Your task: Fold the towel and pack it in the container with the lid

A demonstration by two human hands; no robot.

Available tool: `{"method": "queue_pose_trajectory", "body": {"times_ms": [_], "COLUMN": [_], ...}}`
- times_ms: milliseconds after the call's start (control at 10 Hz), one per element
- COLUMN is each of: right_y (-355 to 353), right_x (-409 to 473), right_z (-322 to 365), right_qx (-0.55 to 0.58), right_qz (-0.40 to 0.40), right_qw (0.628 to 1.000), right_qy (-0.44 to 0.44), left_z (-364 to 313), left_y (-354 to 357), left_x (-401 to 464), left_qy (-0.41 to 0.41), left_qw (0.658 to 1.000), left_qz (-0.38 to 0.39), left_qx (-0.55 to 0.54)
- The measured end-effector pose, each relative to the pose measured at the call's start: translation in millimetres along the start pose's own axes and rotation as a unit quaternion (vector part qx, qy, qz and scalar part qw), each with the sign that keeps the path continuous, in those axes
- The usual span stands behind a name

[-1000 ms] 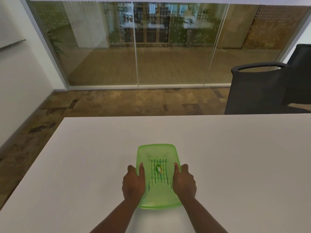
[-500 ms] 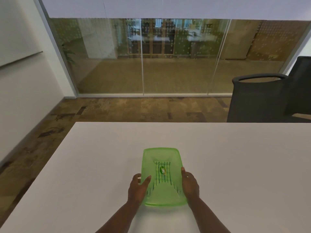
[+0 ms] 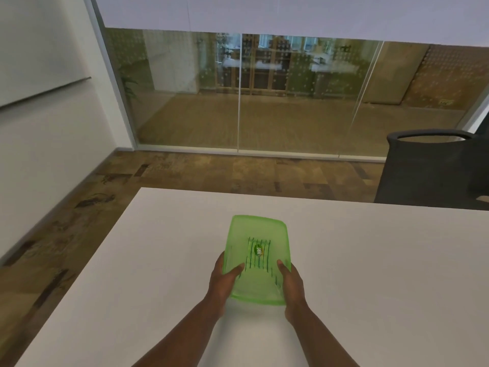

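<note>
A translucent green container [image 3: 255, 234] with its green lid on sits on the white table [image 3: 370, 274], slightly left of centre. A small oval sticker and dark stripes show through the middle of the lid. My left hand [image 3: 222, 283] grips its near left side, thumb on top of the lid. My right hand [image 3: 291, 283] grips the near right side in the same manner. The near end looks tilted up a little from the table. The towel itself is hidden; only striped marks show through the plastic.
A dark office chair [image 3: 434, 168] stands behind the table's far right edge. The table's left edge runs diagonally to the left of the container, with brown patterned floor [image 3: 79, 207] beyond it. A glass wall [image 3: 264, 96] closes the room ahead.
My hands slid from the container's middle sides back to its near corners. The view tilted up and the container's near end appears lifted slightly.
</note>
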State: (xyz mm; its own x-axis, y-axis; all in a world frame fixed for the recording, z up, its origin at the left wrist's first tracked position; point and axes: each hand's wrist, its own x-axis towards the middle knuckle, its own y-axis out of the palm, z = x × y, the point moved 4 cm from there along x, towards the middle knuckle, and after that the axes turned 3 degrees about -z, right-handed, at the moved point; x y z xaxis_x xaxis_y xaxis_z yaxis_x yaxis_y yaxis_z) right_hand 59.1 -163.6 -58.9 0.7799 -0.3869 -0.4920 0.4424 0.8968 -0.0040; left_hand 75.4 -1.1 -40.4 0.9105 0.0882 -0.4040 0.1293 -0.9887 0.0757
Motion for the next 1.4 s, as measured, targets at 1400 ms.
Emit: {"method": "queue_pose_trajectory", "body": {"times_ms": [1400], "right_y": [232], "right_x": [18], "right_z": [7], "right_qx": [-0.163], "right_qz": [0.214], "right_qw": [0.963], "right_qy": [0.000], "left_z": [-43], "left_y": [-209], "left_x": [128], "left_qy": [0.023], "left_qw": [0.972], "left_qz": [-0.180], "left_qx": [0.152]}}
